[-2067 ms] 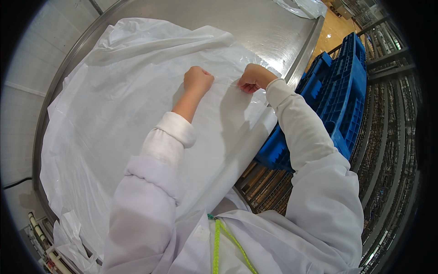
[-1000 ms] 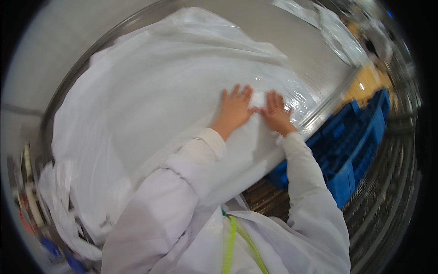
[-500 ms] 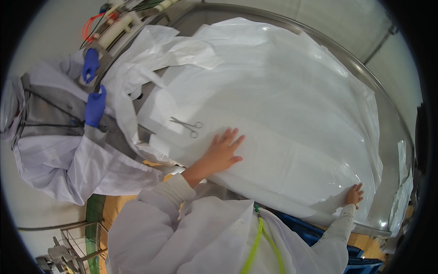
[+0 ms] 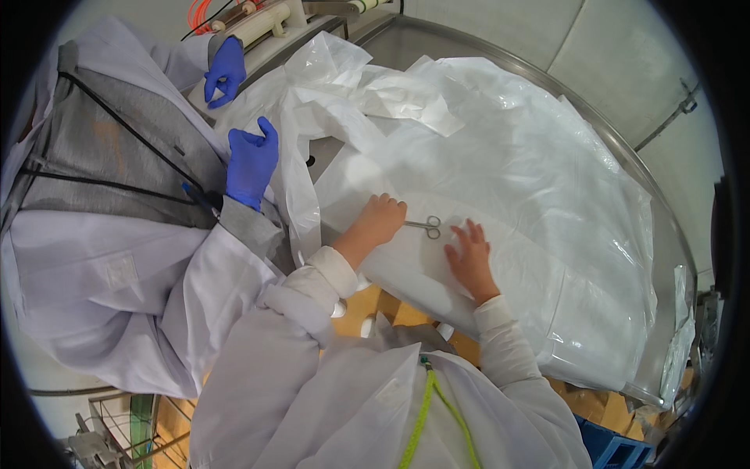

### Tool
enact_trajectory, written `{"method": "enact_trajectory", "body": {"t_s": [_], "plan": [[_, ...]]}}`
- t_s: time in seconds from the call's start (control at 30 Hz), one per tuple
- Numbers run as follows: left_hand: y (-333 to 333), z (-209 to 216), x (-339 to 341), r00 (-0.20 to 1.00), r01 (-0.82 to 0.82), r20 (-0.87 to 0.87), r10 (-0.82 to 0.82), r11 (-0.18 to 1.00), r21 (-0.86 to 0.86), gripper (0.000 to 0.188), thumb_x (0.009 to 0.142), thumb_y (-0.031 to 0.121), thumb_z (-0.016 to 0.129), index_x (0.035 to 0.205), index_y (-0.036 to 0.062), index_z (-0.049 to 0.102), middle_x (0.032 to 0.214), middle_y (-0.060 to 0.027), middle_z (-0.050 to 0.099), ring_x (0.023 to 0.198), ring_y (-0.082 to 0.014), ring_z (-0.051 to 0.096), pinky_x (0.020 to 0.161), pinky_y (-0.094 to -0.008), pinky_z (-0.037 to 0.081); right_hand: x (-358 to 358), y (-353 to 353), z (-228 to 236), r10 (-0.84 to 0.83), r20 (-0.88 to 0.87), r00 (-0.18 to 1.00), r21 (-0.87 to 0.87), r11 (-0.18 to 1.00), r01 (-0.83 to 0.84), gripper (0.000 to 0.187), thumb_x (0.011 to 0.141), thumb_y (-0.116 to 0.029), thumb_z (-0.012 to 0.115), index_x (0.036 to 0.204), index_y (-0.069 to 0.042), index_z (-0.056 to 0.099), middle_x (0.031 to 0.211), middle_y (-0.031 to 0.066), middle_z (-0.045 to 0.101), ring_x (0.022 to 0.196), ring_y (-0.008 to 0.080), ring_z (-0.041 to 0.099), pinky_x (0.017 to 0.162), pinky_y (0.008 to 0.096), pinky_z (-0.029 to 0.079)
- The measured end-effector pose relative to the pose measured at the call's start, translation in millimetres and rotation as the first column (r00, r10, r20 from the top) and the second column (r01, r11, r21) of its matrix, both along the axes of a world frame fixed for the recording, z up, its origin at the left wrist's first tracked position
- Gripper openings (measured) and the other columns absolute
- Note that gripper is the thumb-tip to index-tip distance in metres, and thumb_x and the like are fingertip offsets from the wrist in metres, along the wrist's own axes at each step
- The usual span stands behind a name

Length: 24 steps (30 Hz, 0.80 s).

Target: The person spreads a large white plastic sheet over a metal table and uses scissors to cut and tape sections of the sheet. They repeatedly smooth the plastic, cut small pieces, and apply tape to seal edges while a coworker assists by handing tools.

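Note:
My left hand (image 4: pixel 378 221) is closed round the blade end of a pair of metal scissors (image 4: pixel 416 224). The two finger loops stick out to the right and the blades are hidden in my fist. Just right of the loops, my right hand (image 4: pixel 473 264) is open with its fingers bent and apart, not touching the scissors. Both hands are over a large white plastic sheet (image 4: pixel 539 203), spread smooth on a metal table (image 4: pixel 656 227). At its left end the sheet is bunched up in loose folds.
At the left a co-worker in a white coat (image 4: pixel 148 258) stands close, with blue-gloved hands (image 4: pixel 251 166) by the folds. A roller device (image 4: pixel 266 22) is at the far left. Blue crates (image 4: pixel 613 447) stand below the near right edge. A crumpled plastic strip (image 4: pixel 678 336) hangs at the right.
My left hand has taken hold of the scissors, which now point their loops right. My right hand has moved left from the sheet's right end to beside them. The view has shifted left.

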State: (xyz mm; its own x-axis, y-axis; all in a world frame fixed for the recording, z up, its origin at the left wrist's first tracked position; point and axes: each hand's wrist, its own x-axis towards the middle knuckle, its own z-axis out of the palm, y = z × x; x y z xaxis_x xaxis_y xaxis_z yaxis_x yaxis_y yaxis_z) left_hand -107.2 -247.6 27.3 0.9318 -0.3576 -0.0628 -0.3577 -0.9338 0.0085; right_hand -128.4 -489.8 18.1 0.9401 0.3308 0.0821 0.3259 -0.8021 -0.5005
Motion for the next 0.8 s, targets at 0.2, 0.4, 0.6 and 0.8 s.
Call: {"method": "enact_trajectory", "body": {"t_s": [0.2, 0.4, 0.6, 0.8], "plan": [[52.6, 2.7, 14.6, 0.913, -0.407, -0.045, 0.405, 0.912, -0.052, 0.020, 0.082, 0.009, 0.054, 0.101, 0.0021, 0.056, 0.102, -0.0141, 0.058, 0.097, -0.0303, 0.058, 0.081, -0.0410, 0.048, 11.9, -22.7, 8.0, -0.055, -0.001, 0.998, 0.030, 0.998, 0.055, 0.040, 0.082, -0.021, 0.064, 0.120, -0.012, 0.055, 0.138, 0.0220, 0.037, 0.130, 0.0403, 0.032, 0.098, 0.0607, 0.029], [105.1, -12.8, 51.3, 0.645, -0.764, 0.071, 0.761, 0.640, 0.088, 0.020, 0.084, 0.012, 0.054, 0.101, 0.0030, 0.061, 0.103, -0.0122, 0.063, 0.089, -0.0243, 0.064, 0.075, -0.0335, 0.053, 16.7, -107.3, 26.5, -0.301, 0.005, 0.954, 0.103, 0.949, 0.299, 0.034, 0.081, -0.018, 0.064, 0.114, -0.008, 0.059, 0.135, 0.0247, 0.041, 0.119, 0.0399, 0.045, 0.093, 0.0462, 0.041], [145.0, -29.0, 107.7, 0.582, -0.808, 0.231, 0.780, 0.587, 0.050, 0.013, 0.082, 0.016, 0.057, 0.083, 0.0109, 0.069, 0.092, -0.0079, 0.068, 0.083, -0.0209, 0.067, 0.070, -0.0336, 0.052, -11.1, -216.4, 37.4, -0.505, 0.098, 0.858, -0.020, 0.861, 0.509, 0.034, 0.083, -0.018, 0.063, 0.114, -0.006, 0.059, 0.134, 0.0252, 0.043, 0.119, 0.0366, 0.048, 0.087, 0.0360, 0.045], [124.8, -29.7, 119.5, 0.691, -0.656, 0.367, 0.623, 0.753, -0.043, 0.029, 0.087, 0.026, 0.055, 0.083, -0.0008, 0.065, 0.086, -0.0185, 0.064, 0.089, -0.0350, 0.060, 0.076, -0.0448, 0.050, -65.9, -329.9, 47.9, -0.724, 0.102, 0.683, -0.051, 0.681, 0.730, 0.034, 0.082, -0.018, 0.064, 0.112, -0.004, 0.059, 0.127, 0.0272, 0.049, 0.123, 0.0388, 0.044, 0.098, 0.0404, 0.039]]}}
